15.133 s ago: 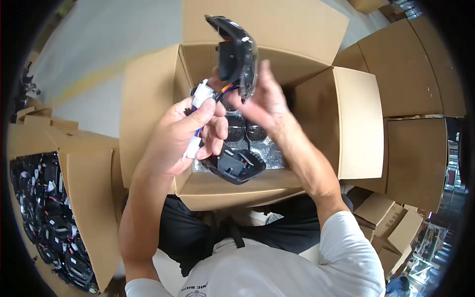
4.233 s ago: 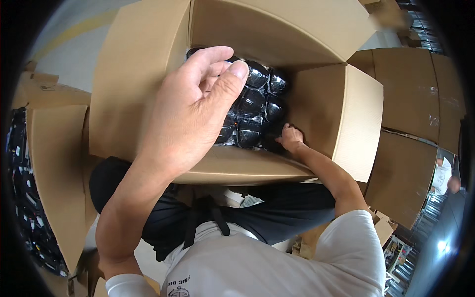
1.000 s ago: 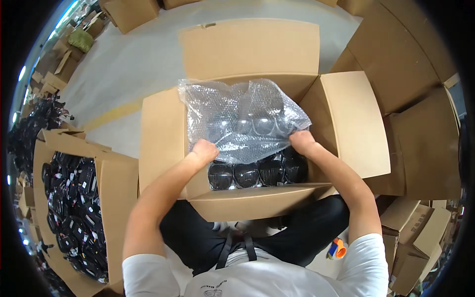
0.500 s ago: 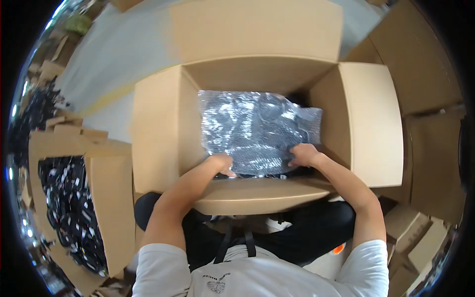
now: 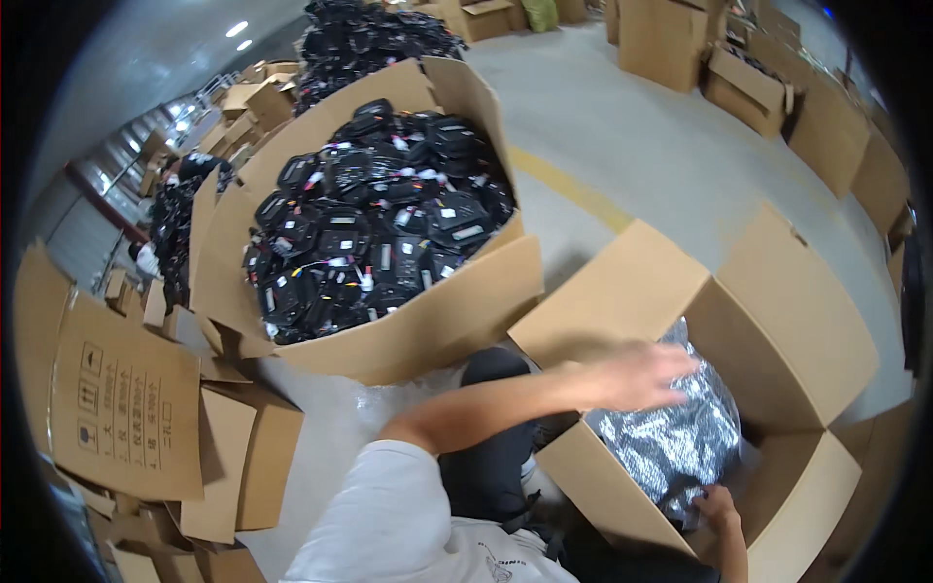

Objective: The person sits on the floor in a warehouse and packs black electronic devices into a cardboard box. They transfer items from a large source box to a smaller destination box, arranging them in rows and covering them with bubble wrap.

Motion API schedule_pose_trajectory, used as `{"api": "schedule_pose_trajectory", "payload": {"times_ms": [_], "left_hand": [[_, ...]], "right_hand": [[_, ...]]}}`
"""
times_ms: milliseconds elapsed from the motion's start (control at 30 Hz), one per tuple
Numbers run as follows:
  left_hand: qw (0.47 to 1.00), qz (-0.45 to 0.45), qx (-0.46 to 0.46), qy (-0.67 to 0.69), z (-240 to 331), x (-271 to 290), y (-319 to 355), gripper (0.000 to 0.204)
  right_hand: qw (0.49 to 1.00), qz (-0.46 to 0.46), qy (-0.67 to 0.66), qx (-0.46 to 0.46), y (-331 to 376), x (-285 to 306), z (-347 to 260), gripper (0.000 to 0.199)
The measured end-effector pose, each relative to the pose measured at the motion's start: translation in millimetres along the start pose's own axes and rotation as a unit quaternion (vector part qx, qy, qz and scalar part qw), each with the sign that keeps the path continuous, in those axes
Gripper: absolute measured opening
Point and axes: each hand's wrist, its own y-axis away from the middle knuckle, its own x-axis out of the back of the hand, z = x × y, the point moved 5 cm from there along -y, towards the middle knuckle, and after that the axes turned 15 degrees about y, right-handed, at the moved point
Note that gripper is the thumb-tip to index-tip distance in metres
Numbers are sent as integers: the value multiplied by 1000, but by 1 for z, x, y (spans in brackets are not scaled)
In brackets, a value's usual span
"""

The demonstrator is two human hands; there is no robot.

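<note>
Clear bubble wrap [image 5: 671, 447] lies in the open cardboard box [image 5: 632, 282] at the lower right, covering dark things that I cannot make out. My left hand [image 5: 646, 376], blurred by motion, is over the box's left side, above the wrap. Its fingers look apart and hold nothing. Low in the box, my right hand [image 5: 717, 503] has its bent fingers on the near edge of the wrap, seemingly pinching it.
To the left stands a big carton [image 5: 457, 311] heaped with black plastic devices [image 5: 389, 214] with short wires. A printed cardboard box [image 5: 126, 408] is at the far left. More cartons [image 5: 743, 87] line the far right, and a dark heap [image 5: 360, 44] rises behind.
My view has swung left, so the box now sits at the lower right. My left hand has lifted off the bubble wrap; my right hand stays at it.
</note>
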Motion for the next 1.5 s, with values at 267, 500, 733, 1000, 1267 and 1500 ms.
{"api": "schedule_pose_trajectory", "payload": {"times_ms": [267,500,733,1000,1267,1500], "left_hand": [[794,327,236,-456,29,340,260,43],[578,323,411,-627,50,438,393,43],[502,209,426,-723,8,479,404,18],[626,442,253,-591,61,485,412,40],[794,500,112,-328,158,452,311,39],[862,382,-53,328,153,345,140,41]], "right_hand": [[989,112,-69,-73,28,79,12,38],[995,22,-101,-5,40,92,-54,29],[996,-58,-69,-4,61,80,-56,26],[998,-20,-31,54,69,66,-42,32],[1000,9,9,1,55,107,-76,40],[910,259,-277,169,26,308,-270,42]]}}
